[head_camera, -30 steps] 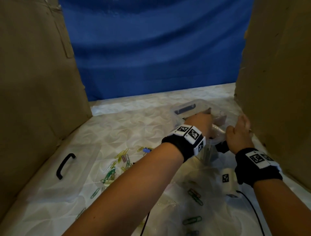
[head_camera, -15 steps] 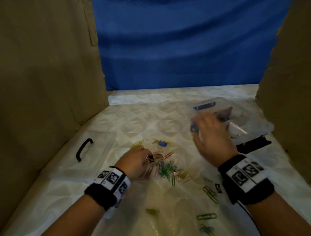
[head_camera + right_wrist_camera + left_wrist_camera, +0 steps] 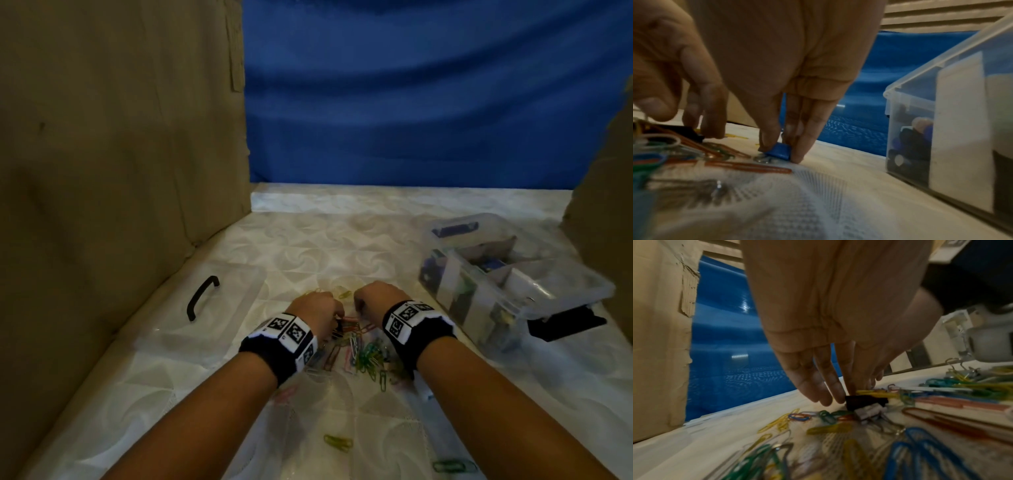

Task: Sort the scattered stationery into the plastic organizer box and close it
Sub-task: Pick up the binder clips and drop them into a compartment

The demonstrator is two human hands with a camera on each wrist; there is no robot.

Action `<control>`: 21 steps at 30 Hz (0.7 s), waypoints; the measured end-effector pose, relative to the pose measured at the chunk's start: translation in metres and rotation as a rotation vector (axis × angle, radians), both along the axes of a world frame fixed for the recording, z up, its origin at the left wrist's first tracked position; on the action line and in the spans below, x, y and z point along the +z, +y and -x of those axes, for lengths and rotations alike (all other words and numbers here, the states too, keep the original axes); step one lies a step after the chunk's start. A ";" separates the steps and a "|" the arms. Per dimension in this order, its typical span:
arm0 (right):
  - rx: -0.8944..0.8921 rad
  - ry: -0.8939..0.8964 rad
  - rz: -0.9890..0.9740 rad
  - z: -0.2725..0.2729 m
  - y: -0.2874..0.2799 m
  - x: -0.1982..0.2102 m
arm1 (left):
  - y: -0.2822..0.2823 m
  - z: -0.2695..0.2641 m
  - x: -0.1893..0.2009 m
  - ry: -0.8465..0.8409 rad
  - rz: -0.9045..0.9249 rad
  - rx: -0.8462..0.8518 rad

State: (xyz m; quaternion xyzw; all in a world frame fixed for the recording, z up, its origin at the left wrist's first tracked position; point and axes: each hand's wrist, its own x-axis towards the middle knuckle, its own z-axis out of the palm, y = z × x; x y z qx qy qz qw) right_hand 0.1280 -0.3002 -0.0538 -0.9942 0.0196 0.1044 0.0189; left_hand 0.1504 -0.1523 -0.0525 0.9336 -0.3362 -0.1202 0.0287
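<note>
Both hands are down on a pile of coloured paper clips [image 3: 363,353] in the middle of the table. My left hand [image 3: 317,308] pinches a black binder clip [image 3: 865,400] that lies on the table, with the fingertips [image 3: 838,398] at its left end. A white binder clip [image 3: 869,411] lies just in front of it. My right hand [image 3: 373,298] pinches a small blue binder clip [image 3: 779,151] against the table. The clear plastic organizer box [image 3: 452,291] stands open at the right, with stationery in its compartments [image 3: 910,146]. Its clear lid [image 3: 212,325] with a black handle [image 3: 202,298] lies flat at the left.
Cardboard walls stand at the left [image 3: 120,154] and right [image 3: 603,222], and a blue cloth [image 3: 411,102] hangs behind. Loose paper clips [image 3: 337,442] lie near my forearms. A black latch [image 3: 565,323] sticks out from the box's near side.
Both hands left the organizer box and came down to the clip pile, the left one first. The right hand now pinches the blue binder clip.
</note>
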 end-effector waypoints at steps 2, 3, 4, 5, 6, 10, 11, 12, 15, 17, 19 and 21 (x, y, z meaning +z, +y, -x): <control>-0.035 -0.009 -0.061 0.002 -0.005 -0.003 | -0.004 -0.001 0.001 0.017 -0.003 0.000; -0.064 -0.039 -0.131 0.003 -0.010 -0.006 | -0.006 -0.001 0.000 0.020 0.006 0.001; -0.106 -0.100 -0.225 0.006 -0.014 -0.007 | -0.006 0.000 -0.001 0.024 0.017 0.004; -0.163 -0.169 -0.337 0.010 -0.020 -0.009 | -0.007 0.000 -0.001 0.028 0.027 0.005; -0.229 -0.233 -0.490 0.016 -0.025 -0.012 | -0.006 0.001 -0.003 0.032 0.036 0.005; -0.587 -0.356 -1.577 0.051 -0.029 -0.006 | -0.005 0.003 -0.006 0.023 0.065 -0.010; -0.659 -0.352 -1.751 0.060 -0.029 -0.005 | -0.005 0.004 -0.007 0.020 0.063 -0.013; -0.706 -0.344 -1.852 0.068 -0.029 -0.003 | -0.004 0.005 -0.008 0.016 0.061 -0.014; -0.769 -0.325 -2.125 0.085 -0.034 -0.005 | -0.004 0.006 -0.013 -0.009 0.061 -0.018; -0.785 -0.332 -2.216 0.091 -0.036 -0.007 | -0.003 0.007 -0.015 -0.014 0.045 -0.020; -0.800 -0.337 -2.194 0.094 -0.036 -0.007 | 0.000 0.009 -0.015 -0.006 0.076 -0.006; -0.819 -0.333 -2.066 0.096 -0.034 -0.007 | 0.005 0.011 -0.011 0.017 0.187 0.030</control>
